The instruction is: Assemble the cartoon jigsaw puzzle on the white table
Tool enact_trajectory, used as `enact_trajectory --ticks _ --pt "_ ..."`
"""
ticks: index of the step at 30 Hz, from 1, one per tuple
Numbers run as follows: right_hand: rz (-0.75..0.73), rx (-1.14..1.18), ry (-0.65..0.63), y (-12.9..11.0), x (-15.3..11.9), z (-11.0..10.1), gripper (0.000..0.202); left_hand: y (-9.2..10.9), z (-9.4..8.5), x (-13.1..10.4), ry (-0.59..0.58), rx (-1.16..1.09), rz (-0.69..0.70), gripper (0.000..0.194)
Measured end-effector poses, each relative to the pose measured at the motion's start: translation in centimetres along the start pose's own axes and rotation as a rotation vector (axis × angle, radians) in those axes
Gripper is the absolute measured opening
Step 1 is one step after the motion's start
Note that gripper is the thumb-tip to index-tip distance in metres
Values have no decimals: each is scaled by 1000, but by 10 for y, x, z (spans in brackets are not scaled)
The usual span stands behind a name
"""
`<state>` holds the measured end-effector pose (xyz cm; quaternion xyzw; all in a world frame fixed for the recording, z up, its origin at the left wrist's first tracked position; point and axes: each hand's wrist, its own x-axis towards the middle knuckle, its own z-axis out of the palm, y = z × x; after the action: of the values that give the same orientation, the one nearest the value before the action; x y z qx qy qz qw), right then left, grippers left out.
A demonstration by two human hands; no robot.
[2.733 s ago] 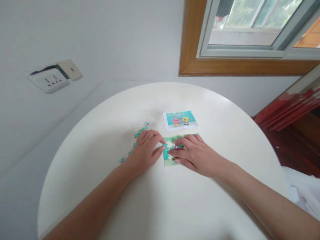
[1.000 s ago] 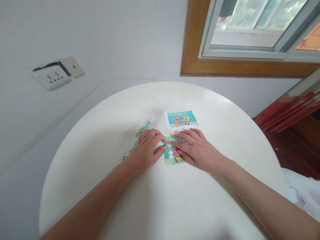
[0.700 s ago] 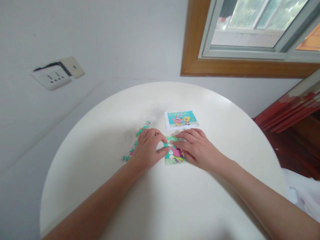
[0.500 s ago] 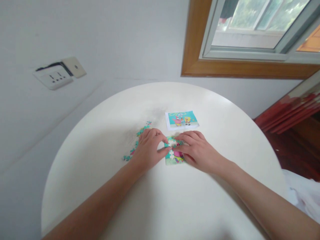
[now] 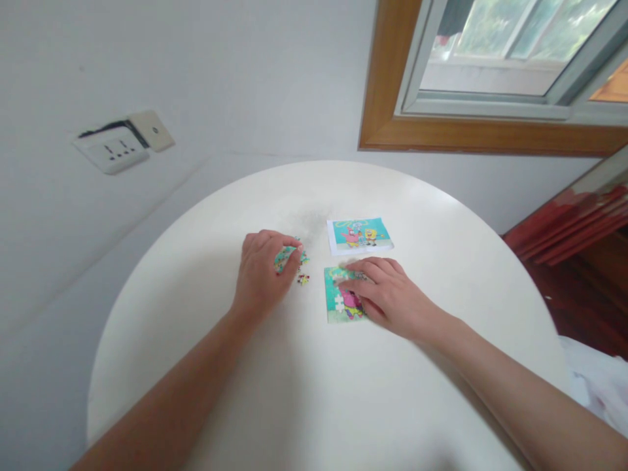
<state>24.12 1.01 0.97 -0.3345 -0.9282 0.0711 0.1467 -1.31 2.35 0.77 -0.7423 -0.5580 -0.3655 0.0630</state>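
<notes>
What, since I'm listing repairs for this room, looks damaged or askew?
The white wall socket: a dark gap runs along its upper edge, so it may be poorly fitted. Grey smudging also marks the white table.

The puzzle (image 5: 332,296) near the table's middle shows teal, pale green and a pink figure with yellow-green. Toward the table's far edge, the picture card (image 5: 360,235) is turquoise with pink and yellow figures, white-bordered. The table (image 5: 314,405) is plain white.
</notes>
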Motion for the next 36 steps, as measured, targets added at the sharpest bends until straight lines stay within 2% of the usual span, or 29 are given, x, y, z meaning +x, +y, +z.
enact_trajectory --ticks 5,10,17,21,23,27,29,32,36 --pt "3 -1 -5 1 1 2 34 -13 -9 5 125 7 -86 16" --pt "-5 1 15 0 1 4 35 -23 -12 6 197 4 -166 18" --pt "8 18 8 0 1 5 35 -29 -13 7 244 -12 -220 20" --pt "28 33 27 0 3 6 32 -30 -14 8 230 -35 -197 18" --pt "69 33 57 -2 4 8 31 -27 -12 8 148 -72 -119 17" --pt "153 12 81 -7 7 12 29 -12 -5 1 -240 -194 179 11" --pt "177 6 83 -9 9 14 30 -2 -1 -4 -369 -232 257 12" --pt "198 1 84 -12 10 16 30 9 4 -11 -457 -255 288 18" --pt "201 1 87 -14 13 17 27 14 7 -14 -505 -211 281 21"
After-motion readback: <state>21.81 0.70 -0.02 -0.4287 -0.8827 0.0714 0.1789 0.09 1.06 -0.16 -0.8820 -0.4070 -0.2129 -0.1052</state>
